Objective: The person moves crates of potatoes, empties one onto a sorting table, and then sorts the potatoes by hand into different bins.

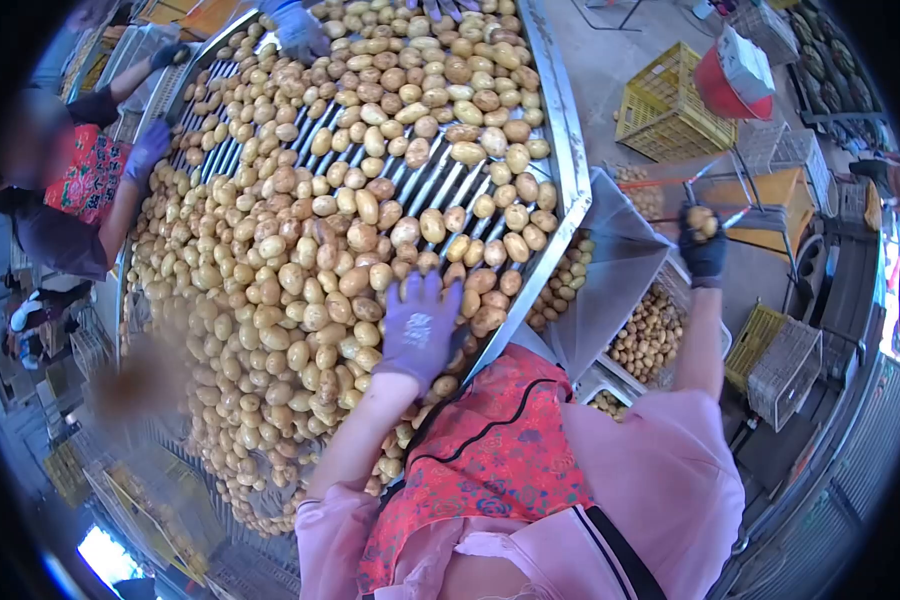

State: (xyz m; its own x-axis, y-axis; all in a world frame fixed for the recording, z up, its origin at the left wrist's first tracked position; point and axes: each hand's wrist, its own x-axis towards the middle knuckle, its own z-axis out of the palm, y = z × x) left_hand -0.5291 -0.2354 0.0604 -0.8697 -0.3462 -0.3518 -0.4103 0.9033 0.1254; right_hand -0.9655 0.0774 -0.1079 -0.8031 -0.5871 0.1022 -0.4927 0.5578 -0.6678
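My left hand [420, 325], in a purple glove, lies palm down with spread fingers on the potatoes [280, 280] near the table's close edge. To the right, past the metal rim [565, 120], my right hand [703, 245] in a dark glove is closed round a potato [703, 222]. It is held out over the floor side, above a crate of potatoes [648, 335]. Metal rollers [420, 180] show between the potatoes on the sorting table.
A co-worker in a red floral apron [85, 175] stands at the left; other gloved hands [298, 32] reach in at the top. Yellow crates [670, 105], a red bucket [725, 85] and a metal-framed stand [770, 215] are at the right.
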